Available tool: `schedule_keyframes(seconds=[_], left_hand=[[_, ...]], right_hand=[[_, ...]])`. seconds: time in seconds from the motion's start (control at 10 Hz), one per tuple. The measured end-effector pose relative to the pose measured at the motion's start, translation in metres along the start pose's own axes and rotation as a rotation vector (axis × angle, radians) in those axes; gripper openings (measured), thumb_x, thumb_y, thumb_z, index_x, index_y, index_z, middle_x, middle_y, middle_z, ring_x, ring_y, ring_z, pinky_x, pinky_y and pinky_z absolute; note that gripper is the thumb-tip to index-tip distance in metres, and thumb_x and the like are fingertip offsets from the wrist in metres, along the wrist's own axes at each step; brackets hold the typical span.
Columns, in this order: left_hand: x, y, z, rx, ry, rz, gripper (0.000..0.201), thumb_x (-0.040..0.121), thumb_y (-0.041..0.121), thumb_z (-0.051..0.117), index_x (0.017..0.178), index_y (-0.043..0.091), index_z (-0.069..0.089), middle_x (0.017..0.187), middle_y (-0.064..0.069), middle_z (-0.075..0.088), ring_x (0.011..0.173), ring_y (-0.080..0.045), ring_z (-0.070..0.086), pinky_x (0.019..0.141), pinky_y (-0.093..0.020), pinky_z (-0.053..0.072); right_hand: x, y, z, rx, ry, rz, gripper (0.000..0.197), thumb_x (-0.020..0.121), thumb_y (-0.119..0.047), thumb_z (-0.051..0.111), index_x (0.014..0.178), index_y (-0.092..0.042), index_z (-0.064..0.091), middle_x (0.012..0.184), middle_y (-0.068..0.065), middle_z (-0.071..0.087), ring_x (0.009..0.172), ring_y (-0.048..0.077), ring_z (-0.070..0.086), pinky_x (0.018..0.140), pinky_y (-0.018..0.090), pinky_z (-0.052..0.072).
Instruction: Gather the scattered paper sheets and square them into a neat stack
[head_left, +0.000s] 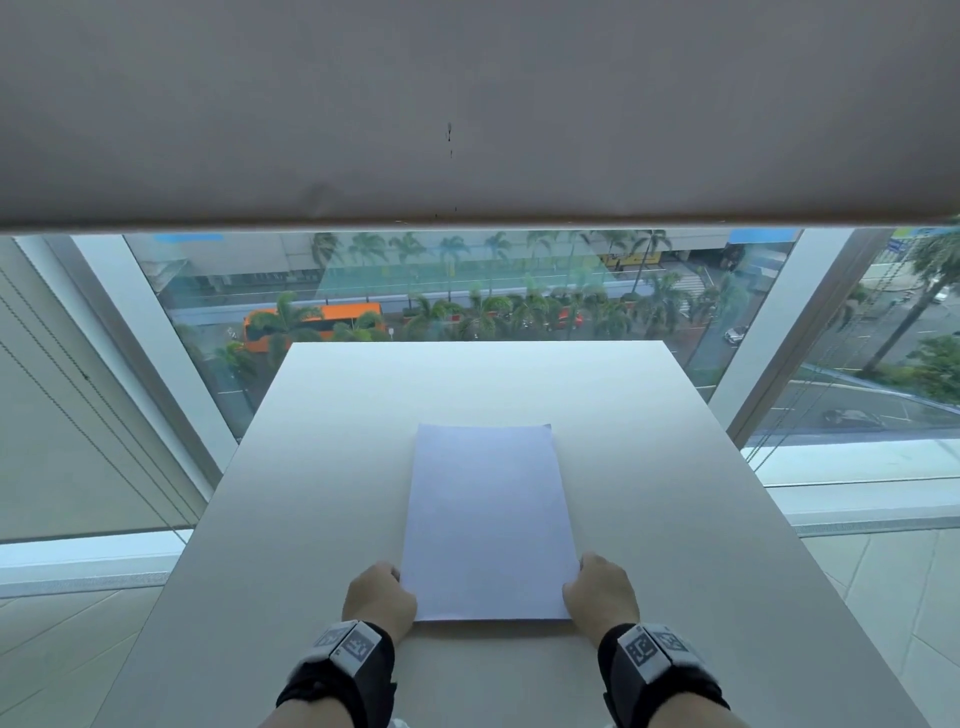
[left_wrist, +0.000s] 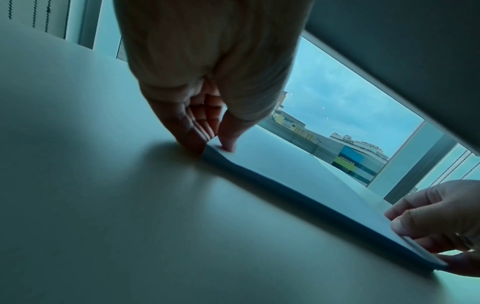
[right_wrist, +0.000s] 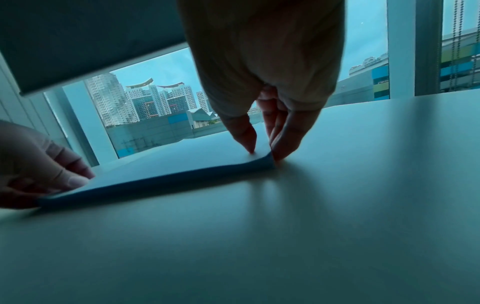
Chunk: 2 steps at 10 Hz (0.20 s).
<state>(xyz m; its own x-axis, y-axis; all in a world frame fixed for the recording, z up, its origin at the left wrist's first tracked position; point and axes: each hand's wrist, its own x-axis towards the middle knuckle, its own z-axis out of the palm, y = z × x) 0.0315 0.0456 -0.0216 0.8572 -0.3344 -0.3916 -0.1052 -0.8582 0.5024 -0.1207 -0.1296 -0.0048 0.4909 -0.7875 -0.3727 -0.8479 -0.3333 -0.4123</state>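
Observation:
A stack of white paper sheets (head_left: 488, 519) lies lengthwise on the white table (head_left: 311, 467), its edges looking aligned. My left hand (head_left: 387, 590) pinches the stack's left edge near the near corner, and my right hand (head_left: 592, 587) pinches the right edge opposite. In the left wrist view the left hand (left_wrist: 215, 148) has its thumb on top of the paper stack (left_wrist: 298, 174) and its fingers at the edge. The right wrist view shows the right hand (right_wrist: 262, 154) lifting its side of the paper stack (right_wrist: 194, 162) slightly, so the near edge bows off the table.
Beyond the table's far edge is a large window (head_left: 467, 291) with a roller blind (head_left: 467, 104) drawn partway down. Window frames and blind cords (head_left: 779, 426) stand at either side. Both of my wrists carry black bands with marker tags.

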Motion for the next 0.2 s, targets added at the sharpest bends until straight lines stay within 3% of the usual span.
schedule_keyframes(seconds=[0.1, 0.2], left_hand=[[-0.01, -0.006, 0.0, -0.035, -0.022, 0.02, 0.016, 0.081, 0.012, 0.05, 0.07, 0.017, 0.038, 0.086, -0.006, 0.051, 0.079, -0.024, 0.045, 0.069, -0.028, 0.036], [-0.024, -0.019, -0.004, -0.004, -0.032, 0.039, 0.019, 0.083, 0.025, 0.053, 0.077, 0.018, 0.037, 0.096, -0.008, 0.044, 0.093, -0.028, 0.047, 0.082, -0.031, 0.039]], right_hand=[[-0.009, 0.005, 0.004, 0.014, -0.007, -0.02, 0.024, 0.087, -0.011, 0.041, 0.065, -0.015, 0.032, 0.09, 0.007, 0.043, 0.077, 0.023, 0.042, 0.068, 0.024, 0.034], [-0.021, 0.016, 0.002, 0.008, -0.01, -0.064, 0.02, 0.092, -0.022, 0.041, 0.074, -0.017, 0.035, 0.095, 0.006, 0.035, 0.083, 0.023, 0.039, 0.074, 0.027, 0.034]])
